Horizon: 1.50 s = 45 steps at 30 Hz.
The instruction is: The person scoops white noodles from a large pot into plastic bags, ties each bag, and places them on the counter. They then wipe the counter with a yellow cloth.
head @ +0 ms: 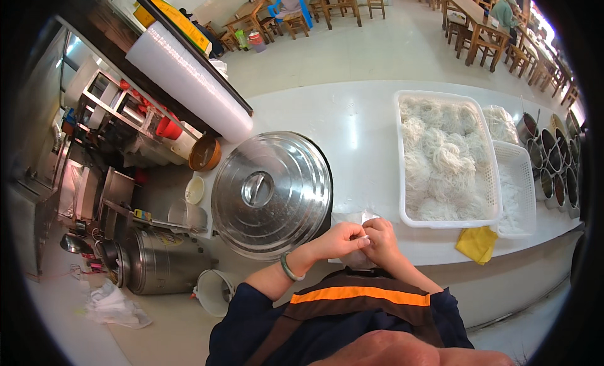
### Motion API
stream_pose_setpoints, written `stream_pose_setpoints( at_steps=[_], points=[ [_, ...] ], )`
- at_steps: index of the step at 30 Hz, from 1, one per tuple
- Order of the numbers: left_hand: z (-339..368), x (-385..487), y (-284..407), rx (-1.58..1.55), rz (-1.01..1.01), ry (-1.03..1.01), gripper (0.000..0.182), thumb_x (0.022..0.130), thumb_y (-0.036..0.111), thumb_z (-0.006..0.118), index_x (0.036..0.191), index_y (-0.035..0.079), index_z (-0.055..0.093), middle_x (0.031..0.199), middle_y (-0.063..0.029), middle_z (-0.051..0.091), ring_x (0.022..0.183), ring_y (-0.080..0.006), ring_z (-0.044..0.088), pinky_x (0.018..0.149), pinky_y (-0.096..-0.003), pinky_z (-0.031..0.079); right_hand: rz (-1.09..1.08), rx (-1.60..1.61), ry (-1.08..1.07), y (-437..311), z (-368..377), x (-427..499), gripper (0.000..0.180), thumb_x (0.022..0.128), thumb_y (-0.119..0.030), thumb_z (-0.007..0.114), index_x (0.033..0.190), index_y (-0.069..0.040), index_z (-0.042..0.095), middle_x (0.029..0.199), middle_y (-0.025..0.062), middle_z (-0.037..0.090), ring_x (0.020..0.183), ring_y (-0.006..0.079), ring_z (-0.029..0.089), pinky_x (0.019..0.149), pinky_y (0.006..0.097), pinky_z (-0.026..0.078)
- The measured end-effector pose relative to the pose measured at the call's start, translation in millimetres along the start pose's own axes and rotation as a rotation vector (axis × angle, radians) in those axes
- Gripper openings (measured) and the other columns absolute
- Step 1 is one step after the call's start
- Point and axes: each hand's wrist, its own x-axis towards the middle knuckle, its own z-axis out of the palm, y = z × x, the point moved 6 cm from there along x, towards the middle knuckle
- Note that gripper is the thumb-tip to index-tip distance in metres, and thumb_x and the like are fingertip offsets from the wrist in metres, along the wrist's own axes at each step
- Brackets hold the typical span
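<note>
My left hand (pixel 340 241), with a green bangle on its wrist, meets my right hand (pixel 383 241) at the near edge of the white counter. Both sets of fingers pinch the gathered top of a translucent plastic bag (pixel 359 260), part of which hangs below them near my apron. What the bag contains is hard to make out. Just left of my hands lies a large round steel lid (pixel 292 191). To their right stands a white plastic basket (pixel 402 177) heaped with bundles of pale noodles (pixel 443 153).
A smaller white basket (pixel 532 215), a yellow cloth (pixel 476 244) and several steel containers (pixel 545 184) occupy the counter's right side. At left are a plastic-film roll (pixel 193 83), a steel barrel (pixel 163 261) and a white bucket (pixel 212 295). Wooden tables (pixel 472 12) and a seated person stand beyond.
</note>
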Motion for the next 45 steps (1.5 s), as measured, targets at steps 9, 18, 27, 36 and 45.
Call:
stream_pose_setpoints(
  at_steps=[9, 18, 27, 36, 45],
  points=[
    [8, -7, 5, 0.026, -0.138, 0.237, 0.019, 0.094, 0.020, 0.062, 0.086, 0.002, 0.062, 0.072, 0.0032, 0.054, 0.066, -0.0050, 0.045, 0.058, -0.0233, 0.039, -0.065, 0.181, -0.226, 12, -8, 8, 0.032, 0.067, -0.015, 0.076, 0.097, -0.009, 0.067, 0.096, 0.0063, 0.063, 0.090, 0.0286, 0.060, 0.077, 0.0414, 0.045],
    [40, -13, 3, 0.031, -0.276, 0.561, 0.011, 0.091, 0.011, 0.064, 0.084, 0.004, 0.058, 0.072, 0.0075, 0.049, 0.066, -0.0022, 0.042, 0.057, -0.0206, 0.036, -0.202, 0.300, -0.278, 23, -14, 16, 0.011, 0.069, -0.012, 0.070, 0.080, -0.008, 0.067, 0.086, 0.0057, 0.064, 0.083, 0.0290, 0.060, 0.072, 0.0424, 0.047],
    [24, -31, 6, -0.248, -0.207, 0.839, 0.014, 0.090, 0.012, 0.062, 0.079, 0.005, 0.061, 0.071, 0.0043, 0.055, 0.069, -0.0042, 0.047, 0.061, -0.0226, 0.039, -0.080, 0.364, -0.358, 24, -46, 13, 0.038, 0.075, -0.015, 0.075, 0.110, -0.006, 0.064, 0.092, 0.0132, 0.064, 0.085, 0.0323, 0.061, 0.074, 0.0419, 0.050],
    [-96, -60, 154, -0.279, 0.124, 0.988, 0.014, 0.095, 0.007, 0.053, 0.082, 0.004, 0.057, 0.073, 0.0003, 0.052, 0.066, -0.0083, 0.046, 0.064, -0.0225, 0.040, 0.052, 0.519, -0.284, 25, -117, 9, 0.026, 0.076, 0.005, 0.069, 0.101, -0.001, 0.066, 0.091, 0.0104, 0.065, 0.078, 0.0202, 0.063, 0.071, 0.0299, 0.052],
    [-294, -37, 209, -0.051, 0.081, 1.042, 0.023, 0.096, 0.023, 0.058, 0.078, 0.010, 0.055, 0.072, 0.0029, 0.052, 0.064, -0.0075, 0.045, 0.059, -0.0237, 0.036, 0.243, 0.458, -0.286, 49, -119, -17, 0.021, 0.077, 0.002, 0.069, 0.098, -0.001, 0.067, 0.087, 0.0097, 0.066, 0.078, 0.0191, 0.062, 0.072, 0.0299, 0.050]
  ],
)
